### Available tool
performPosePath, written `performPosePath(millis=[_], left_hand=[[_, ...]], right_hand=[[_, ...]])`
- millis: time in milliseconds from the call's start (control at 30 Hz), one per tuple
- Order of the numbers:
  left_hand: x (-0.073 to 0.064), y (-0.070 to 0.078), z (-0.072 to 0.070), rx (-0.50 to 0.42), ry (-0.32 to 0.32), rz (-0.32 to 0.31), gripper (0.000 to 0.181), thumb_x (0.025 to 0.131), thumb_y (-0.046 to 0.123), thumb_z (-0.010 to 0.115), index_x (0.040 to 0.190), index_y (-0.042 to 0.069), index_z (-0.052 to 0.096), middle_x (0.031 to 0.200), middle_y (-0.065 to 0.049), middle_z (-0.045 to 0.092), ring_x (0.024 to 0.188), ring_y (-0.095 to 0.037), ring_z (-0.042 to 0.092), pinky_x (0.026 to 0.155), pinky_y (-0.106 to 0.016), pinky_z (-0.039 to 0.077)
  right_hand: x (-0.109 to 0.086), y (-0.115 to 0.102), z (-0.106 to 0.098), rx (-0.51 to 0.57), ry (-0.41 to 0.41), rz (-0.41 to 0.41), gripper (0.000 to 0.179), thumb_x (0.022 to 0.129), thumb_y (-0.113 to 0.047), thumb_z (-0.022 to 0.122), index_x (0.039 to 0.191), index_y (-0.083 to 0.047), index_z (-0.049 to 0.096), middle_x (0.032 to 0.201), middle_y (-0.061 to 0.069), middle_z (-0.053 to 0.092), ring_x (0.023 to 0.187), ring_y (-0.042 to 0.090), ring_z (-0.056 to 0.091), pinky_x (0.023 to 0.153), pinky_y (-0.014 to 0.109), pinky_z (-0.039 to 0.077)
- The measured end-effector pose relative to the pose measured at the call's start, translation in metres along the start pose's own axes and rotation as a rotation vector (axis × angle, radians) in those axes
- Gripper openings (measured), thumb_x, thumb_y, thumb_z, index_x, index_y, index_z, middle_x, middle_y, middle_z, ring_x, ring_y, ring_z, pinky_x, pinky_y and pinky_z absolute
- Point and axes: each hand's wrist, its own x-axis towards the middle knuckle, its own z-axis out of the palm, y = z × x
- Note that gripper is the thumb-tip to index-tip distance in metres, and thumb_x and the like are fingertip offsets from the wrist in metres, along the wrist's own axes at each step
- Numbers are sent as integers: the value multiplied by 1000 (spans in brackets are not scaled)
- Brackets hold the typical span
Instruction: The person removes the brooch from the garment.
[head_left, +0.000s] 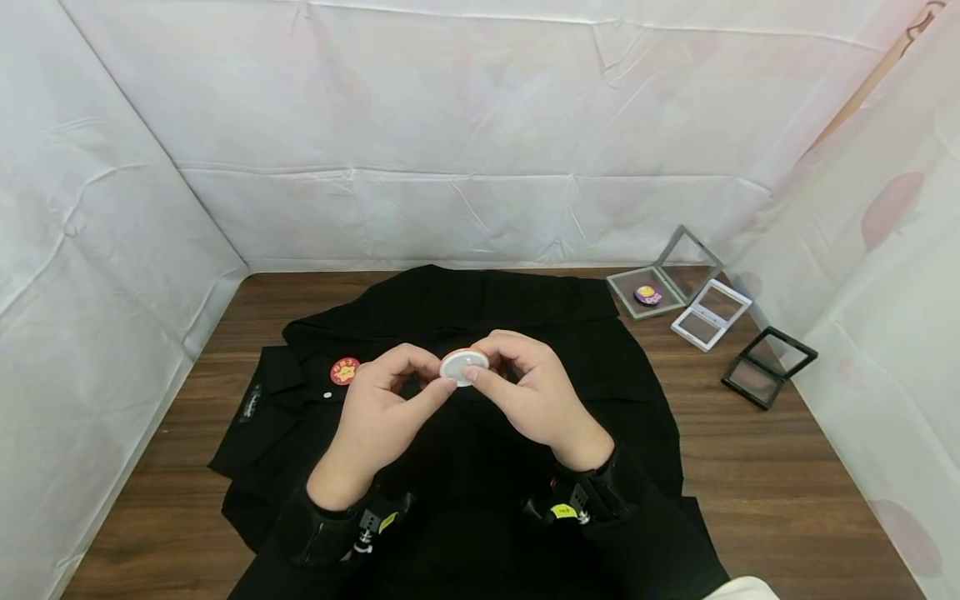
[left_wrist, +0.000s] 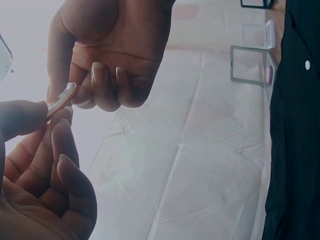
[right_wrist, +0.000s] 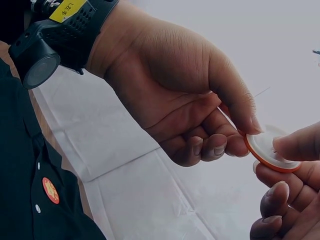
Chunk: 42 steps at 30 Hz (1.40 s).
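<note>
A round badge with a white back and an orange rim is held up over a black shirt, its back towards the head camera. My left hand pinches its left edge between thumb and fingers. On the opposite edge, my right hand pinches it, with the thumb on the white back. In the right wrist view the badge is tilted, and a thin line, perhaps its pin, shows nearby. Another badge, red with yellow figures, sits on the shirt front beside my left hand.
At the back right of the wooden table stand a grey opened case with a purple and yellow badge in it, a white opened case and a black one. White cloth walls enclose the table.
</note>
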Motion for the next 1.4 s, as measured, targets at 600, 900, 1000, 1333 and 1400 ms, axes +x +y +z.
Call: performPosePath(millis=[600, 900, 1000, 1333, 1400], left_hand=[[0, -1, -2, -13, 11, -28, 15, 91, -2, 76, 93, 12, 71, 85, 0, 67, 73, -17, 62, 66, -28, 53], [0, -2, -3, 0, 12, -30, 15, 90, -1, 77, 93, 13, 73, 86, 1, 68, 75, -17, 62, 68, -30, 54], [-1, -1, -3, 5, 12, -32, 14, 90, 0, 77, 94, 13, 74, 86, 2, 68, 75, -17, 61, 68, -29, 54], [0, -2, -4, 18, 22, -13, 13, 91, -1, 76, 94, 12, 74, 86, 2, 69, 75, -17, 62, 66, -28, 53], [0, -3, -4, 15, 22, -13, 12, 91, -1, 76, 94, 12, 74, 86, 2, 70, 76, -17, 62, 67, -28, 53]], right_hand=[[-1, 1, 2, 0, -6, 36, 9, 101, -11, 68, 96, -5, 71, 91, 1, 68, 68, 16, 51, 57, 29, 44], [0, 1, 1, -26, -11, 10, 15, 102, -17, 68, 95, -4, 71, 90, 0, 68, 70, 15, 51, 59, 29, 44], [0, 1, 2, -31, -14, 5, 14, 102, -16, 68, 95, -5, 71, 90, -1, 68, 70, 15, 51, 59, 29, 44], [0, 1, 3, -34, -27, 14, 12, 101, -15, 69, 96, -5, 71, 89, -1, 67, 71, 16, 52, 60, 29, 44], [0, 1, 2, -36, -36, 20, 9, 101, -14, 69, 97, -7, 73, 87, -2, 66, 71, 16, 52, 60, 29, 44]])
